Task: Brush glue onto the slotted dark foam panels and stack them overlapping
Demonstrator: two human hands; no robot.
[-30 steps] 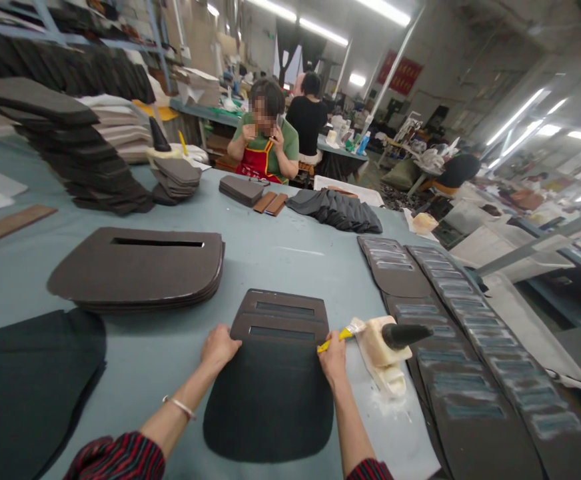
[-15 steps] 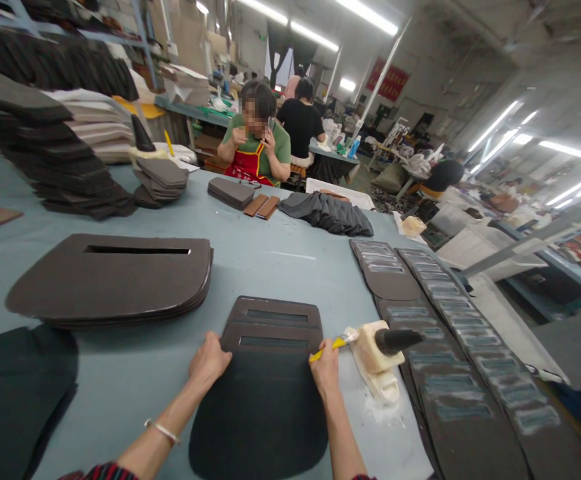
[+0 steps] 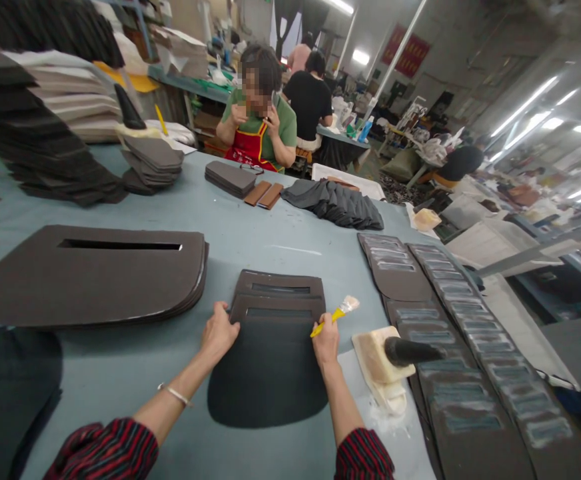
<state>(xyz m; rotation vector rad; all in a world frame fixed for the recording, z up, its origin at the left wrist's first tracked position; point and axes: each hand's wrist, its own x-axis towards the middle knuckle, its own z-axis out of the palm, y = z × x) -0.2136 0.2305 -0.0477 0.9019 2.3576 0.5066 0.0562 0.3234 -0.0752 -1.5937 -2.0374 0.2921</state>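
In front of me lies a dark panel (image 3: 270,373) with a rounded near end. Its far part overlaps a brown-grey piece (image 3: 278,304) with two cut-out slots. My left hand (image 3: 219,332) grips the left edge between thumb and fingers. On the opposite edge, my right hand (image 3: 326,343) pinches the panel and also holds a paintbrush (image 3: 338,312) with a yellow handle and whitish bristles. Right of that hand sits a cream-coloured block-like holder (image 3: 376,353) with a black cone (image 3: 413,351) sticking out sideways.
A stack of slotted panels (image 3: 90,280) lies to the left. Overlapping panels with white-smeared slots (image 3: 465,400) run along the right. Wrinkled dark pieces (image 3: 333,202) and brown strips (image 3: 264,195) lie farther back. A person in a red apron (image 3: 253,143) sits across the table (image 3: 250,240).
Both hands and the slotted panel have shifted away from me across the table. The brush bristles now point farther up, apart from the cream-coloured holder. The view has tilted slightly.
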